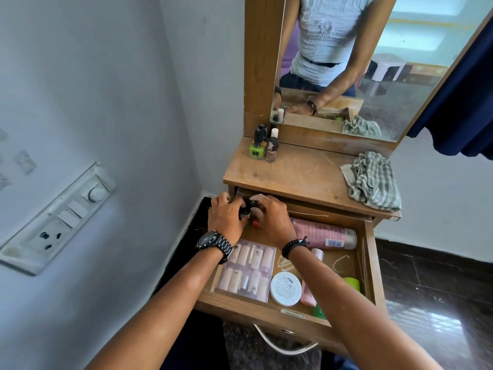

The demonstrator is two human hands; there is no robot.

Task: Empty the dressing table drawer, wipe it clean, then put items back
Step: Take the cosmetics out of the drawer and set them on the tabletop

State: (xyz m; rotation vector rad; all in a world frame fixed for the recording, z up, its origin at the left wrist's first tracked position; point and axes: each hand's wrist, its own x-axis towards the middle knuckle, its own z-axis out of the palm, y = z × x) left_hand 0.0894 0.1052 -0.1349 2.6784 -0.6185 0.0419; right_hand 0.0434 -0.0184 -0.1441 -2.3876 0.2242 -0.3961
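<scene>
Head view. Step in hand, by judgement: emptying, early stage.

Drawer (369,265): pulled open below the counter (293,174), much stock inside.
- Pink bottle (324,233), lying flat, far right.
- Clear pack of small tubes (246,271), near left.
- White round tub (286,288), near centre.

Left hand (226,216) and right hand (272,218): together at the drawer's far left corner, fingers curled round small dark-capped bottles (246,208).

Counter: nail polish bottles (262,145), far left; checked cloth (373,180), right edge, unused.

Next move calls for: lifting the gathered bottles clear of the drawer front without dropping any, then standing them beside those on the counter.

Obscured: number of bottles held, hidden under the fingers; the drawer's far corner; pink and green items at near right, behind the right forearm.
</scene>
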